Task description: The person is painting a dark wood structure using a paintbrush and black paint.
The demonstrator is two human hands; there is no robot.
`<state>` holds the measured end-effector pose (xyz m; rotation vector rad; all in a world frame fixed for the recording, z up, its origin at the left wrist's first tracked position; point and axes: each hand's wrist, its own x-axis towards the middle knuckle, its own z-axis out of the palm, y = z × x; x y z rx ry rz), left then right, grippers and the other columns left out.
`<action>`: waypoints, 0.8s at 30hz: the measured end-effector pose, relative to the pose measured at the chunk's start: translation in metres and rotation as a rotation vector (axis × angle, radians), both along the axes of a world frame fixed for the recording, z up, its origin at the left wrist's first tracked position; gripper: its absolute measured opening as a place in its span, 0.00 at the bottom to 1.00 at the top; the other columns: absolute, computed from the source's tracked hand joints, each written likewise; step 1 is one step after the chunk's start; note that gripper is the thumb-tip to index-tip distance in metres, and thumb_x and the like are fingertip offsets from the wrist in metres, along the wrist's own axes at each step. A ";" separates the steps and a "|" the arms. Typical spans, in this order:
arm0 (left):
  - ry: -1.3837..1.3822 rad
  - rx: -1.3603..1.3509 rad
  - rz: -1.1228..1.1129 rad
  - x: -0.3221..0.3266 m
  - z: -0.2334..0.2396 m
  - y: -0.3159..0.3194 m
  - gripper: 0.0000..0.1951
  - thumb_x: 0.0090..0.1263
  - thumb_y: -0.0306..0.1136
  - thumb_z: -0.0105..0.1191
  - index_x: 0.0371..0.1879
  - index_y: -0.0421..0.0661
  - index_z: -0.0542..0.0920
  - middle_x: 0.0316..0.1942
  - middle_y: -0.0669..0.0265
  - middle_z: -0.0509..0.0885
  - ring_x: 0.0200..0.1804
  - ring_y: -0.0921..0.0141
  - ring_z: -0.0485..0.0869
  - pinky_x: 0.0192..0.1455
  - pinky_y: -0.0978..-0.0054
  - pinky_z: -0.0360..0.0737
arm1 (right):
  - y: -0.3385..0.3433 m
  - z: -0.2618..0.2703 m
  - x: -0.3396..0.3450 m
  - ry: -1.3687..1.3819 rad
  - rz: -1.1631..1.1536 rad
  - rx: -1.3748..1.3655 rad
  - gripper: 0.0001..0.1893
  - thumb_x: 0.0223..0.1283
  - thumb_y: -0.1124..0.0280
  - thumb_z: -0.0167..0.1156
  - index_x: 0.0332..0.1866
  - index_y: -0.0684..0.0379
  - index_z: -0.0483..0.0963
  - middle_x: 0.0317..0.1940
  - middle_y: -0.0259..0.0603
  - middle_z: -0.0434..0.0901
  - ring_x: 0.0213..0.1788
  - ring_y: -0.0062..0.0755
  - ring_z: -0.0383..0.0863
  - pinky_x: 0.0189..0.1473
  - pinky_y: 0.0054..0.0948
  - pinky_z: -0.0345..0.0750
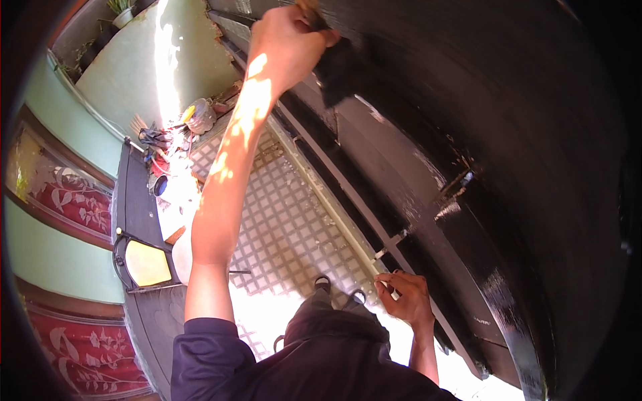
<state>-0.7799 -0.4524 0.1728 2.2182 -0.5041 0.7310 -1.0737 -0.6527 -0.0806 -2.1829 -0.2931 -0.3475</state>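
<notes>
My left hand [291,47] is raised high, gripping a paintbrush whose dark bristles [337,72] point down toward a black-painted gate or panel [501,125]. Part of the brush handle shows above my fingers; blur hides whether the bristles touch the surface. Glossy streaks mark several parts of the black surface. Lower down, my right hand [409,298] hangs beside the gate's rail [421,235], fingers loosely curled and nothing visible in them. Dark stains show on its fingertips.
Tiled floor [296,215] lies below, with a pale ledge [326,200] along the gate's foot. At left stand a chair with a yellow panel [147,263], a broom [138,123] and a plastic container [200,115]. Windows with red curtains [90,351] line the green wall.
</notes>
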 end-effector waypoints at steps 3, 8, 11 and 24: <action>-0.287 -0.101 0.216 0.018 -0.008 0.035 0.21 0.62 0.43 0.74 0.44 0.37 0.89 0.34 0.58 0.92 0.37 0.66 0.89 0.47 0.68 0.83 | 0.004 0.004 0.009 0.034 0.024 -0.038 0.06 0.57 0.73 0.71 0.39 0.57 0.87 0.24 0.36 0.84 0.22 0.30 0.84 0.28 0.30 0.79; -0.336 -0.413 0.292 0.000 -0.090 0.126 0.14 0.65 0.37 0.73 0.33 0.37 0.86 0.26 0.62 0.88 0.30 0.71 0.85 0.37 0.70 0.81 | 0.020 0.014 0.024 0.014 -0.026 0.056 0.08 0.55 0.78 0.70 0.41 0.60 0.88 0.22 0.39 0.82 0.21 0.28 0.79 0.27 0.28 0.74; -0.123 -0.564 0.171 -0.036 -0.189 0.165 0.11 0.66 0.30 0.72 0.29 0.39 0.82 0.25 0.64 0.85 0.27 0.75 0.81 0.33 0.70 0.78 | 0.049 0.013 0.041 -0.016 -0.071 0.085 0.09 0.55 0.79 0.69 0.42 0.61 0.88 0.24 0.40 0.82 0.22 0.26 0.77 0.27 0.26 0.72; 0.319 -0.449 0.263 -0.106 -0.316 0.235 0.07 0.61 0.26 0.73 0.30 0.36 0.89 0.26 0.53 0.90 0.28 0.62 0.91 0.36 0.67 0.87 | 0.300 -0.013 0.168 0.139 0.046 -0.042 0.31 0.55 0.74 0.71 0.68 0.57 0.75 0.50 0.52 0.81 0.53 0.56 0.83 0.54 0.46 0.81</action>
